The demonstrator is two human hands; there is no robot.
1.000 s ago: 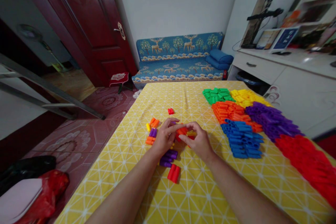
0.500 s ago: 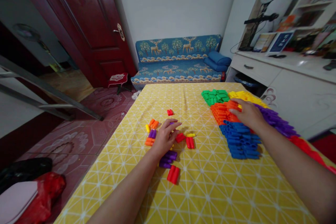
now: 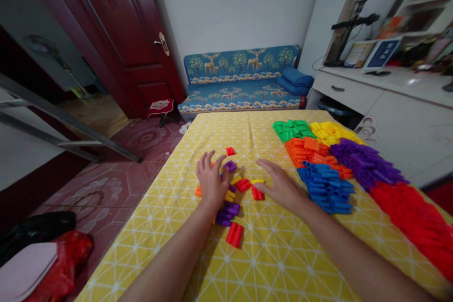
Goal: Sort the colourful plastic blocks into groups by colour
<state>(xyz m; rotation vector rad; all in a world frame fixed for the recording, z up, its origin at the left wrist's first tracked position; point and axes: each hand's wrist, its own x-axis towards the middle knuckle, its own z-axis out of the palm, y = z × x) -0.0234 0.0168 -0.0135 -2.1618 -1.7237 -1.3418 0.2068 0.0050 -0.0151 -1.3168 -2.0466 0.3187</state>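
My left hand [image 3: 212,180], fingers spread, hovers over the small scattered plastic tube pieces and partly hides orange pieces [image 3: 198,191]. Right of its fingertips lies a purple piece [image 3: 230,166]. My right hand [image 3: 282,188] is open with fingers stretched out. Its thumb is at the red pieces [image 3: 257,192] and a yellow piece [image 3: 257,181]; I cannot tell whether it touches them. Another red piece [image 3: 243,185] lies between my hands. Below my left hand are purple pieces [image 3: 228,212] and a red pair [image 3: 234,235]. A small red pair [image 3: 230,151] lies farther back.
Sorted heaps stand at the table's right: green [image 3: 293,130], yellow [image 3: 334,132], orange [image 3: 307,151], blue [image 3: 327,188], purple [image 3: 368,160] and red [image 3: 414,222]. A yellow patterned cloth [image 3: 283,255] covers the table. Beyond it is a blue sofa [image 3: 244,87].
My right hand has left the orange heap and come left to the scattered pieces, its fingers now apart. My left hand has shifted slightly left, uncovering a purple piece.
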